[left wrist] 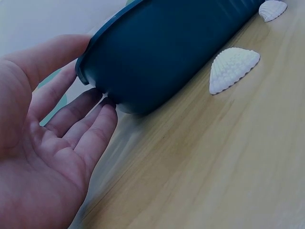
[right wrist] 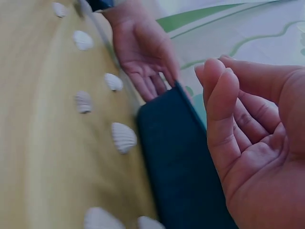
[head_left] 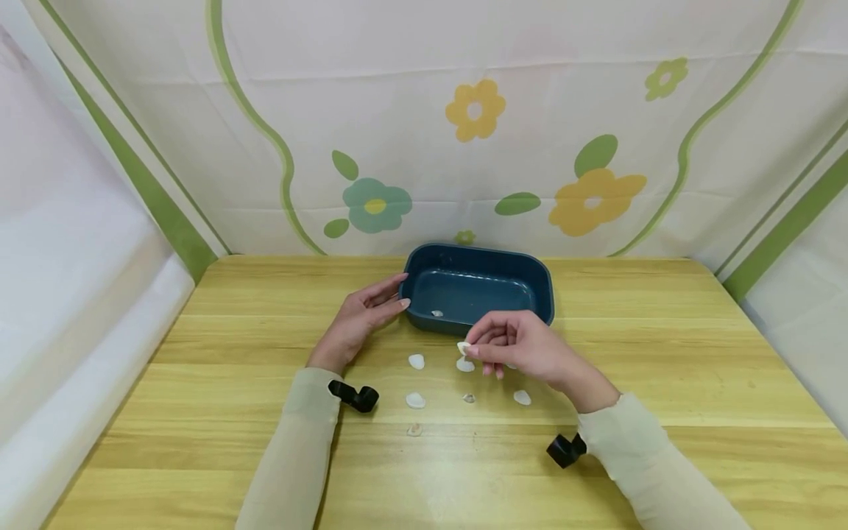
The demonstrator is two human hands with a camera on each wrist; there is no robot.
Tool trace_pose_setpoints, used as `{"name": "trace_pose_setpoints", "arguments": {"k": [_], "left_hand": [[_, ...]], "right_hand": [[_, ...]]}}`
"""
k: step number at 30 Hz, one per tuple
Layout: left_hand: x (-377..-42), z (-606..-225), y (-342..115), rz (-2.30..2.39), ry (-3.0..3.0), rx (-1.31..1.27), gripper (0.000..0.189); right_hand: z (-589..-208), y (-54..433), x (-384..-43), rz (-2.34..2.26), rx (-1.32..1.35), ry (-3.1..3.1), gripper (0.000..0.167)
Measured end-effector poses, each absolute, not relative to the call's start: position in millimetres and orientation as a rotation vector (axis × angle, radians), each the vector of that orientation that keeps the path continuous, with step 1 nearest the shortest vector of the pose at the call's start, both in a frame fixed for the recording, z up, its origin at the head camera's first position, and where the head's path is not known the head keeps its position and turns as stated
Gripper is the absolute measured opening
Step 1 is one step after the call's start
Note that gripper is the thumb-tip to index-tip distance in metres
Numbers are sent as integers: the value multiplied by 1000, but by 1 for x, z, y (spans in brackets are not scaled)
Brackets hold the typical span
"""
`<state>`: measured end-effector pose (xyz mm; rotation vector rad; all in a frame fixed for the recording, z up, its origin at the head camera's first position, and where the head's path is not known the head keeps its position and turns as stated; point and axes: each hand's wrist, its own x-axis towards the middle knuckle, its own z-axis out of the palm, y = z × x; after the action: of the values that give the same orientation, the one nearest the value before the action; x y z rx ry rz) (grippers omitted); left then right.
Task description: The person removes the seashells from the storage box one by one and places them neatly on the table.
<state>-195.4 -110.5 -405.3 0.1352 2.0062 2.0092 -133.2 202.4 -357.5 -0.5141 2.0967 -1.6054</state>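
My right hand [head_left: 523,350] pinches a small white seashell [head_left: 463,347] between thumb and fingertips, just in front of the near wall of a dark blue rectangular container [head_left: 477,287]. In the right wrist view the fingers hide that shell. At the container's left end, my left hand [head_left: 358,320] touches the outer wall and rim; the left wrist view shows its fingers extended against the side. One small shell [head_left: 437,313] lies inside the container, near its front left corner. Below the pinched shell, a white ribbed shell [head_left: 466,364] rests on the table.
Several more shells lie in front of the container, among them a white one [head_left: 415,400], a small brownish one [head_left: 469,398] and another white one [head_left: 522,397]. The wooden table [head_left: 265,442] ends at a flower-printed cloth [head_left: 424,132] behind the container.
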Motion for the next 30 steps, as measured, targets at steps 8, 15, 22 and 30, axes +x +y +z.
{"name": "trace_pose_setpoints", "arguments": {"k": [8, 15, 22, 30], "left_hand": [[-197, -405, -111, 2001, 2018, 131, 55], [-196, -407, -110, 2010, 2009, 132, 54], [-194, -408, -111, 1993, 2014, 135, 55], [-196, -406, -109, 2022, 2007, 146, 55]], "right_hand": [[-375, 204, -116, -1570, -544, 2035, 18], [-382, 205, -95, -1472, -548, 2017, 16], [-387, 205, -82, -1339, -557, 2062, 8], [-385, 203, -80, -1309, -594, 2128, 10]]}}
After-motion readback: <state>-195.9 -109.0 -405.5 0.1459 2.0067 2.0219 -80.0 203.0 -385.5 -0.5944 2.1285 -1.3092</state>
